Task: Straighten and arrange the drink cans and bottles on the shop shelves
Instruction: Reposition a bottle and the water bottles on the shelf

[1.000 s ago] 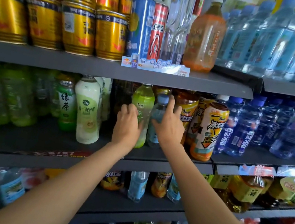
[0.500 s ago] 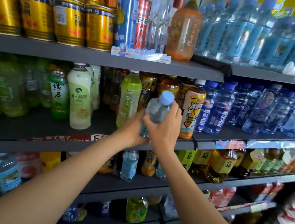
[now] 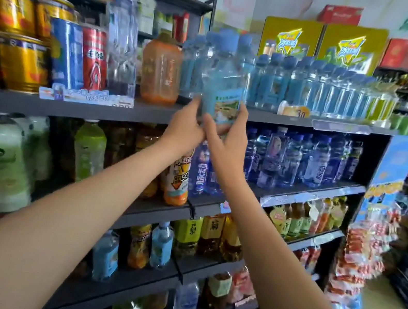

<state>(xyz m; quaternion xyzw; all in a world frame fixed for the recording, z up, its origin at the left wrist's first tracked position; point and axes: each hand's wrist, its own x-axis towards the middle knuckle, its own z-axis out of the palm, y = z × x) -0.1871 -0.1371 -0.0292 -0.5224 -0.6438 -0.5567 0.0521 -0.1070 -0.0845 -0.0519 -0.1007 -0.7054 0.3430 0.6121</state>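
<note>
A small clear plastic water bottle with a light-blue cap and a pale blue picture label (image 3: 224,87) is held up in the air, roughly upright, in front of the front edge of the dark grey upper shelf (image 3: 285,119). Both hands hold it low down: the left hand (image 3: 184,130) curls its fingers round the bottle's lower left side, and the right hand (image 3: 223,136) wraps the lower right side with the thumb up along the label; the two hands touch each other under the bottle. Just behind it, on that shelf, stands a packed row of matching clear blue-capped water bottles (image 3: 304,87), running towards the shelf's right end. To the left on the same shelf stand an orange-tinted plastic drink bottle (image 3: 161,70), a tall clear plastic bottle (image 3: 122,44), a red can (image 3: 93,58), a blue can (image 3: 64,56) and stacked gold cans (image 3: 13,39). On the shelf below are deep-blue water bottles (image 3: 300,157) at the right, and green tea bottles (image 3: 89,150) and a milky white-green bottle (image 3: 5,163) at the left.
</note>
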